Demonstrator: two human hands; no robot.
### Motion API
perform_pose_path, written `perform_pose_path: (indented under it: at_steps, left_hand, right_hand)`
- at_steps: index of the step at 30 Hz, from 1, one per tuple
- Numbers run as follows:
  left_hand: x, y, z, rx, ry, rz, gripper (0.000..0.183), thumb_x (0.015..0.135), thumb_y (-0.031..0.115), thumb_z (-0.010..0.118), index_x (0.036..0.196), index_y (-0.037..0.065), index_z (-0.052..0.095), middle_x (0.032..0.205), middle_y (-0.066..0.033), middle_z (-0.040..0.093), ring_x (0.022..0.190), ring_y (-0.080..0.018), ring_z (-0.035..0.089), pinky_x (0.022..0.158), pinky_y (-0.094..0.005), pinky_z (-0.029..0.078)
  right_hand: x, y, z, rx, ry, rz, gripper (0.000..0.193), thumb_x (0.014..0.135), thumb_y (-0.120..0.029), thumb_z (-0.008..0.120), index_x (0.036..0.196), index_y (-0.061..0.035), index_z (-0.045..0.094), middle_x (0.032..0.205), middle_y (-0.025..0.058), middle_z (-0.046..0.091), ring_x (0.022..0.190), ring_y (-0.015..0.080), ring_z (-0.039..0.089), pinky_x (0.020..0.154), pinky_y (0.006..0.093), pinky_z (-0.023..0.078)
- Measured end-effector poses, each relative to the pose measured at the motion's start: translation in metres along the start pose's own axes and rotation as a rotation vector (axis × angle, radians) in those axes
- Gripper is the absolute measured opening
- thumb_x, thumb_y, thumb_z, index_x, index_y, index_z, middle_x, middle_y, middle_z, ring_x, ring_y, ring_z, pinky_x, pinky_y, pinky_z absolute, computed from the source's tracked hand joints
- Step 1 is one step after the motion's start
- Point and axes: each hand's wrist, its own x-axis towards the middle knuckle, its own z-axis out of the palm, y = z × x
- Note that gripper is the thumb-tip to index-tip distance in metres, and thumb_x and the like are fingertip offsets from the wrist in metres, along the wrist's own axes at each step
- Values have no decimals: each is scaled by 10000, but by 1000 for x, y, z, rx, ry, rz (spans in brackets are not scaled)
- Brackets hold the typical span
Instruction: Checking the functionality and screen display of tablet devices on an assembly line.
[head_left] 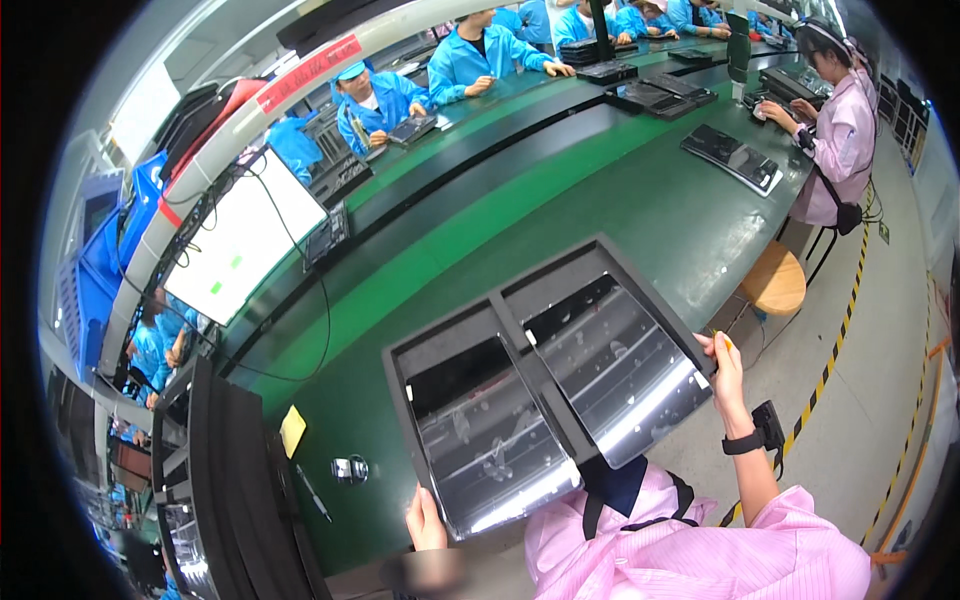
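A black foam tray (535, 375) with two compartments is held at a tilt between my hands, over the front edge of the green table. In its left compartment lies a dark glossy panel (480, 410); a second glossy panel (610, 360) lies in the right one. Both carry pale smudges or film bubbles and reach the near edge. My left hand (427, 520) grips the near left corner, its wrist blurred. At the right side, my right hand (726, 368) is closed on the tray's edge, with something yellow at a fingertip. The undersides of the fingers are hidden.
Left on the green table (420, 285) are a yellow note (292, 430), a pen (314, 493) and a small shiny object (349, 469). Stacked black trays (235, 480) stand beside them. A dark device (732, 160), a wooden stool (775, 280) and a co-worker (845, 130) are to the right.
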Motion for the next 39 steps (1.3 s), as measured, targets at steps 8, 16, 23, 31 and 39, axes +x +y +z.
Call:
perform_pose_path:
  at_steps: [8, 16, 23, 31, 39]
  left_hand:
    - [9, 83, -33, 13, 42, -67, 300, 953, 217, 513, 1007, -59, 617, 950, -31, 629, 884, -95, 539, 825, -250, 419]
    - [71, 171, -53, -330, -126, -263, 277, 887, 347, 579, 938, 75, 570, 795, -58, 621, 624, -138, 568, 410, -237, 366]
    - [77, 158, -33, -419, -6, -186, 233, 905, 301, 551, 915, 69, 562, 822, -68, 620, 651, -138, 549, 447, -241, 373]
    - [141, 42, -3, -438, -20, -64, 289, 923, 413, 517, 1020, 149, 585, 940, 19, 609, 833, -92, 543, 665, -322, 412]
    - [213, 13, 31, -79, -30, 137, 728, 666, 188, 834, 1255, -20, 459, 1145, -86, 561, 1034, -175, 527, 915, -290, 414]
  right_hand:
    - [28, -132, 21, -108, -147, -13, 346, 981, -351, 401, 703, -150, 442, 1036, 189, 666, 569, 17, 406, 499, 169, 298]
    - [92, -190, 69, -126, -206, -116, 285, 950, -382, 490, 800, -141, 515, 710, -60, 489, 621, 44, 509, 553, 224, 437]
    - [108, -171, 88, -45, -237, -133, 300, 959, -377, 471, 806, -120, 501, 717, -34, 530, 595, 56, 551, 569, 227, 488]
    - [136, -50, 121, 68, -186, -74, 352, 970, -391, 427, 736, -129, 447, 1017, 167, 673, 474, 2, 218, 411, 179, 173]
    - [214, 27, 184, -152, -65, -231, 421, 997, -326, 373, 788, 13, 510, 900, 152, 677, 875, 217, 639, 785, 307, 464]
